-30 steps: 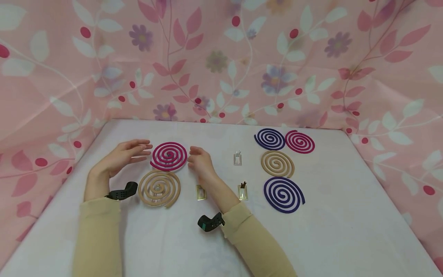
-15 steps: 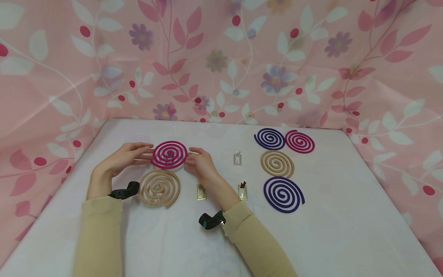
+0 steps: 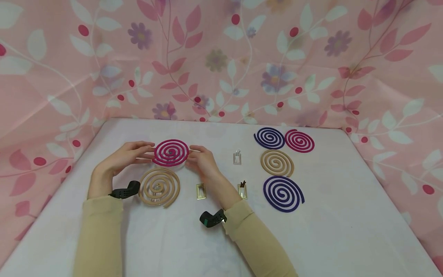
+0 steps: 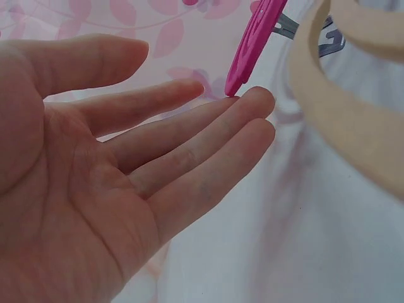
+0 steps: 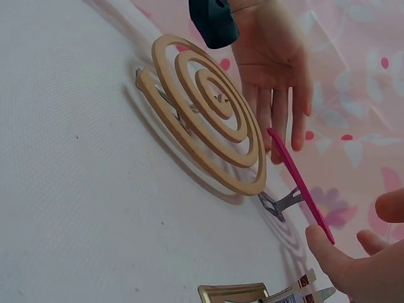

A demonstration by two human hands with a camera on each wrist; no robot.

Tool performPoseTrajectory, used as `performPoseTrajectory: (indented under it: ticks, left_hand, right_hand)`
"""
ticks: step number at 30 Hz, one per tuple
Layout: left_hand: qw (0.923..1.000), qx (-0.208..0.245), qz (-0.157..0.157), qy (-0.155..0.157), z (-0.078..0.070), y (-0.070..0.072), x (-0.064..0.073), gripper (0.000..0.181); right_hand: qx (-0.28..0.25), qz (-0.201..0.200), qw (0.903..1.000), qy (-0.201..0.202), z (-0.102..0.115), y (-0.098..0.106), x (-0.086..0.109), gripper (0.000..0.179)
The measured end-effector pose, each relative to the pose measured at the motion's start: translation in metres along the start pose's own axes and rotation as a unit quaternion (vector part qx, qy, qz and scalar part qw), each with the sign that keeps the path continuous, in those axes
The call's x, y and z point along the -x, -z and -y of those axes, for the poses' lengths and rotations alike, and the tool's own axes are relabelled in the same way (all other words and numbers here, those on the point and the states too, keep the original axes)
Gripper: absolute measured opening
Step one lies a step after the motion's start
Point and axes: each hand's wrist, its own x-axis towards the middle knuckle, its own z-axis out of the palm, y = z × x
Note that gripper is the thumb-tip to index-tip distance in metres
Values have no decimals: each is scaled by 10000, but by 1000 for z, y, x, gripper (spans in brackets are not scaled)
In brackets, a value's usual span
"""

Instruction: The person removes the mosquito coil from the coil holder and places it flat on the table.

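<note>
A magenta mosquito coil (image 3: 171, 152) lies flat, raised off the table on a small silver metal stand (image 5: 291, 200), with my hands on either side. My left hand (image 3: 126, 157) has its fingers straight, fingertips at the coil's left edge, thumb free of it in the left wrist view. At the opposite edge is my right hand (image 3: 205, 163); its forefinger (image 5: 328, 252) touches the rim, while the thumb stays apart. Just nearer to me, a tan mosquito coil (image 3: 158, 187) sits raised on another metal stand, close to the magenta one.
Two gold stands (image 3: 201, 191) and a silver stand (image 3: 237, 158) stand in the middle of the white table. To the right lie two dark blue coils (image 3: 282, 194), a tan coil (image 3: 276, 162) and another magenta coil (image 3: 299, 141). Flowered cloth (image 3: 214, 92) rises behind.
Both hands have come to the magenta coil's edges from slightly apart. The coil has shifted a little away from me and to the right, and the tan coil has barely moved.
</note>
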Motion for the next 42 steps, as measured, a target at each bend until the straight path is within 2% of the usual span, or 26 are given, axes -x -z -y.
performPoseTrajectory:
  ticks: [9,21,25,34,39,42]
  left_hand:
    - [9999,24,-110,-27,-5,0,2,57]
    - [9999,57,-86,-46,-5,0,2,57]
    - [9995,196,-153,-195,-11,-4,0,55]
    - [9964,561,-340,-546,-34,-16,-3,56]
    - [9928,846,-421,-731,-35,-21,-5,54]
    - [9879,1190,-430,-894,-34,-24,-10,54]
  right_hand:
    - [-57,43,9999,82,2,1,1,40]
    - [56,-21,9999,96,7,3,3,37]
    - [130,-12,9997,204,15,8,5,40]
    - [-99,-145,9986,502,38,23,6,35]
    - [-184,-13,9981,581,46,32,6,38]
    - [-182,45,9981,592,50,37,6,39]
